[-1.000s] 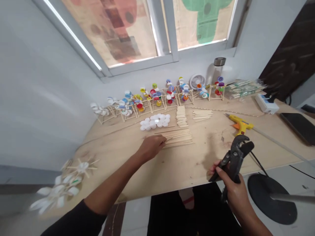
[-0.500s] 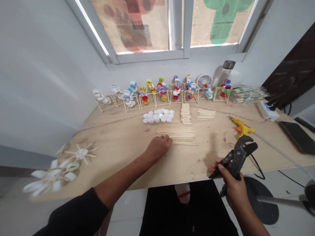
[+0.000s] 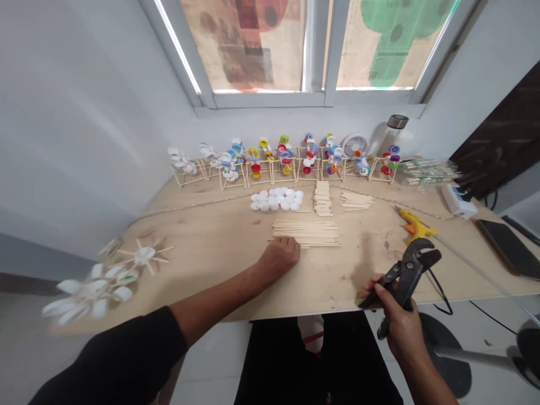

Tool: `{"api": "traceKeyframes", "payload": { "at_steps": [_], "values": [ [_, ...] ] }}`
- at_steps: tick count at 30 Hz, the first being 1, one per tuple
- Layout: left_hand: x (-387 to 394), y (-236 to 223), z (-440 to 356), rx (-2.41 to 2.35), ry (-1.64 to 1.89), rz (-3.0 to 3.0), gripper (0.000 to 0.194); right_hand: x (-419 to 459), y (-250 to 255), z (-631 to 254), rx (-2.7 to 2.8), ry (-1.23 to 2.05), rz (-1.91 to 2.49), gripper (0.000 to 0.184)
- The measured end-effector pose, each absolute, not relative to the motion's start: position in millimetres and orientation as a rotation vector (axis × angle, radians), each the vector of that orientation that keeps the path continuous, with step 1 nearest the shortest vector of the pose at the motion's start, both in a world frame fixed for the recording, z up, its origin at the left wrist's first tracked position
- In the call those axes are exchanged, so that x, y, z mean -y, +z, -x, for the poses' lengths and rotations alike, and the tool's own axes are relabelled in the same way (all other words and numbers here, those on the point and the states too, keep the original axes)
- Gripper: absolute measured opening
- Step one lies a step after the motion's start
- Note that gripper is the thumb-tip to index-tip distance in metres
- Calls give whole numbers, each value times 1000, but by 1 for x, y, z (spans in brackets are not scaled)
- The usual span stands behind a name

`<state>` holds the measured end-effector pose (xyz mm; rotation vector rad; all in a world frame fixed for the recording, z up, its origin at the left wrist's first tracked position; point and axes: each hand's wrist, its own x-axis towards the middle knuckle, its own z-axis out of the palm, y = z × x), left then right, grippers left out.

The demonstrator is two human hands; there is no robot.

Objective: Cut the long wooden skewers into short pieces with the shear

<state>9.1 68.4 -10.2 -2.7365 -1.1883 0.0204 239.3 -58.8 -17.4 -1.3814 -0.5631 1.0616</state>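
Observation:
My left hand [image 3: 283, 256] rests with curled fingers at the near edge of a row of thin wooden sticks [image 3: 307, 229]. One stick end pokes out beside its fingertips; most of that stick is hidden. At the table's front edge, my right hand [image 3: 399, 318] is wrapped around the handles of a black hand cutter [image 3: 409, 270]. Its hooked jaw and broad blade point up and stand apart. Beyond the long sticks lie a stack of short sticks [image 3: 323, 198], a smaller fan of sticks [image 3: 356, 201] and a cluster of white bottle caps [image 3: 276, 199].
Stick frames with colourful cap wheels [image 3: 284, 163] line the wall. A yellow glue gun [image 3: 415, 225], a phone [image 3: 508, 247] and a power strip [image 3: 458, 201] are on the right. At left lie a stick spoke wheel [image 3: 144, 256] and a white-capped wheel [image 3: 90, 292].
The view has tilted slightly. My left hand has drawn a little toward me from the long sticks, and one stick end has shifted left of the others. My right hand keeps the cutter.

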Motion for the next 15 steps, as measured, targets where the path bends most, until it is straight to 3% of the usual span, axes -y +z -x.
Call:
{"api": "traceKeyframes", "payload": {
  "at_steps": [9,15],
  "values": [
    [-57,12,10,1506,-251,2686,15,61,-10,-235,597,1032,1364,31],
    [-31,8,9,2008,-1235,2995,8,63,-12,-232,683,979,1401,34]
  ]
}}
